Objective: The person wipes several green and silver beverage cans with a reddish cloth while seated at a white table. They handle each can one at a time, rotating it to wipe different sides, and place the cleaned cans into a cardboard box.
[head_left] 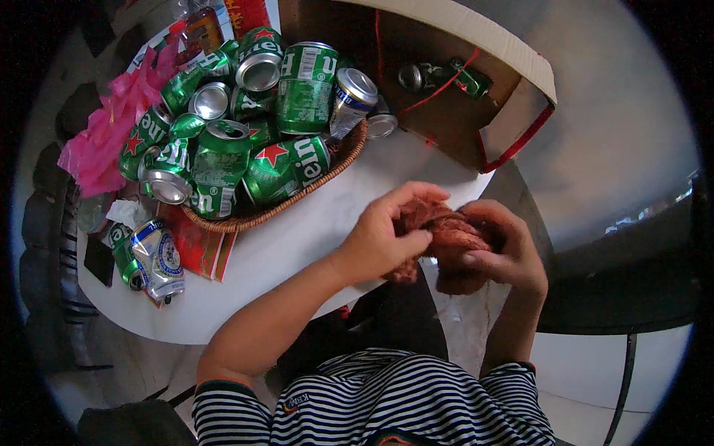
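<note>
Head view: a bunched reddish-brown cloth (pixel 455 236) is pinched, thumb against fingers, by the left hand (pixel 379 236) and right hand (pixel 515 247), gathered between them; apparently light, soft and unbreakable, it is best gripped by thick folds.

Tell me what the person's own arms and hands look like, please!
The left hand and right hand are bare: I can see no gloves, rings or watch. The forearms are uncovered too. Higher up, the left sleeve and right sleeve are short, with thin dark and white stripes. A narrow orange trim shows at the left cuff.
</note>
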`<action>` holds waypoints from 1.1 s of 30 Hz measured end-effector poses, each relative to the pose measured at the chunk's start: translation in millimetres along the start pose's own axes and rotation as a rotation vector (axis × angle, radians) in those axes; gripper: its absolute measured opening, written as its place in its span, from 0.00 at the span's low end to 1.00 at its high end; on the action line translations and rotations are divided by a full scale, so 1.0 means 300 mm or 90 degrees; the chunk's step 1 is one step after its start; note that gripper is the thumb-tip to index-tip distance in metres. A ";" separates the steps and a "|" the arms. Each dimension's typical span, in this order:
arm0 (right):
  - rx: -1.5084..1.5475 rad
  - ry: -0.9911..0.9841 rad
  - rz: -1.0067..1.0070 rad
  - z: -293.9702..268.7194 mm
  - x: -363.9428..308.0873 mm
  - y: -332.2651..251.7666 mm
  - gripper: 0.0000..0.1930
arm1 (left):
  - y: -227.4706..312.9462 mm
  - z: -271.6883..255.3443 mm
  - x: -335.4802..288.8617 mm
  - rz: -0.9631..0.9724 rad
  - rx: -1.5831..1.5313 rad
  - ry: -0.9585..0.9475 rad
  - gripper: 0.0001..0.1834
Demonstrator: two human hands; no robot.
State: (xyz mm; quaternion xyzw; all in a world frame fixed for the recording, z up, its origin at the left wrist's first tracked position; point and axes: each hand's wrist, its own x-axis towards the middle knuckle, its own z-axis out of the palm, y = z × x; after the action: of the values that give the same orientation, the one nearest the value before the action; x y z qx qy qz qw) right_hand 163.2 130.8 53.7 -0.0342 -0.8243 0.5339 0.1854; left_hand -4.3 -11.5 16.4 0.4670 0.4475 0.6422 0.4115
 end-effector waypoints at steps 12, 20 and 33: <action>0.701 0.142 0.369 0.276 -0.090 0.104 0.19 | 0.013 0.002 0.011 0.016 0.044 0.102 0.16; 0.856 0.079 0.090 0.287 -0.103 0.123 0.24 | 0.004 -0.002 0.024 -0.106 -0.084 0.013 0.13; 1.082 0.126 0.140 0.370 -0.228 0.362 0.29 | -0.033 -0.020 0.048 0.376 0.748 0.162 0.13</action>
State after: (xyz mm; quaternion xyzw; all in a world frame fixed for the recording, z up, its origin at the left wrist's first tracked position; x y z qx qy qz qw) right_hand 173.3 63.6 -101.7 -0.0100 -0.1174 0.9790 0.1666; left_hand -12.3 3.5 9.3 0.6367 0.6215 0.4275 -0.1601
